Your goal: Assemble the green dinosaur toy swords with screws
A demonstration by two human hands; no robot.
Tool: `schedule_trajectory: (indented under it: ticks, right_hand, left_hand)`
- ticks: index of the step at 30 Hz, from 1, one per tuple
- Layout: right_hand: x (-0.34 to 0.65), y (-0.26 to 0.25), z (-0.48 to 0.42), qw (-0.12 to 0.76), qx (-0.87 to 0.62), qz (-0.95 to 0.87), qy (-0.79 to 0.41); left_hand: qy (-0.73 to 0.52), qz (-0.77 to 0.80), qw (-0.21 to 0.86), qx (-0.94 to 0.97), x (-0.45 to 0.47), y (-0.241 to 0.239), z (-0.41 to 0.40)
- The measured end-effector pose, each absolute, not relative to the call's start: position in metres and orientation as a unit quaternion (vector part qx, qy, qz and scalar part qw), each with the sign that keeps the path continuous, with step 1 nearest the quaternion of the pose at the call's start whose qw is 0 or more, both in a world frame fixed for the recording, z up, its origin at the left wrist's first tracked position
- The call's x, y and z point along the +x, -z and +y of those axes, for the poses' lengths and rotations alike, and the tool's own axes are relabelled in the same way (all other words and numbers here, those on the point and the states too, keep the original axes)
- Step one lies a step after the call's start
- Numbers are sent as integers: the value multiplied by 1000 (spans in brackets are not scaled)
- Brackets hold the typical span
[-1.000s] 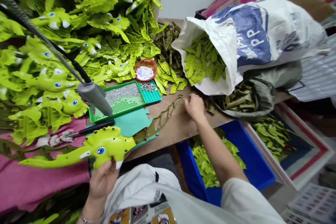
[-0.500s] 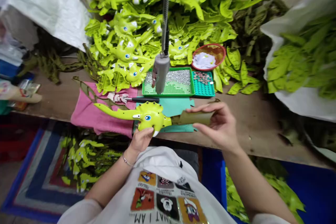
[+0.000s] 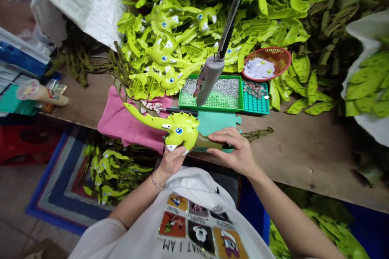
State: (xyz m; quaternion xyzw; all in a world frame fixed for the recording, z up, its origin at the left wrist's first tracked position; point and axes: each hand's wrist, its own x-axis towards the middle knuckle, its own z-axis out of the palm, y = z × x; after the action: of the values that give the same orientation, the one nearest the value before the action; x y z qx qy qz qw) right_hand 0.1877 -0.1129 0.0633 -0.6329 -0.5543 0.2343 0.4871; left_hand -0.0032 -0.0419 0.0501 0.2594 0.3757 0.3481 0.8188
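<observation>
My left hand (image 3: 172, 162) grips a lime-green plastic dinosaur head (image 3: 186, 131) by its lower edge. The head has a blue eye, white horn tips and a long curved green piece reaching left. At its right end sits an olive-green plastic handle piece (image 3: 209, 142), against or over the neck; which of these I cannot tell. My right hand (image 3: 232, 149) closes on that piece between thumb and fingers. Below the toy lie a turquoise foam mat (image 3: 219, 121) and a pink cloth (image 3: 130, 125). Just behind is a screwdriver (image 3: 182, 111) with a black handle.
A hanging electric screwdriver (image 3: 209, 79) stands over a green tray (image 3: 188, 101) of screws. A teal tray (image 3: 257, 107) holds small round parts. Beyond are a red basket (image 3: 281, 54) and heaped green toy parts (image 3: 158, 20). A drink cup (image 3: 39, 91) lies at left.
My right hand has brought the olive piece leftward against the dinosaur head's neck, covering the darker part that showed between them. The camera view has shifted left.
</observation>
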Motion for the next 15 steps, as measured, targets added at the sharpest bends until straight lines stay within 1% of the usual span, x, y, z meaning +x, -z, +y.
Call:
schedule_trajectory:
  ticks: [4,7,9,12,13,15]
  right_hand:
    - [173,-56,-114,470,-627,-593,-185]
    - [171,-62,-112,429,-614,-627,-212]
    - [177,-73,-106,359,-619,-640,-280]
    - [192,-93,-94,214,-632,-630,-398]
    - [196,-98,-89,180,-630,-625,-424]
    - [201,-104,-79,143,-622,-625,-449]
  left_hand:
    - [-383,418,779,267,8,-50,-56]
    - [-421,492,717,259,7,-42,-62]
    - [-426,524,690,262,3,-33,-61]
    - [-415,532,678,291,-1,-24,-55]
    - [-415,528,678,299,-1,-24,-53]
    - [-416,517,685,301,0,-26,-51]
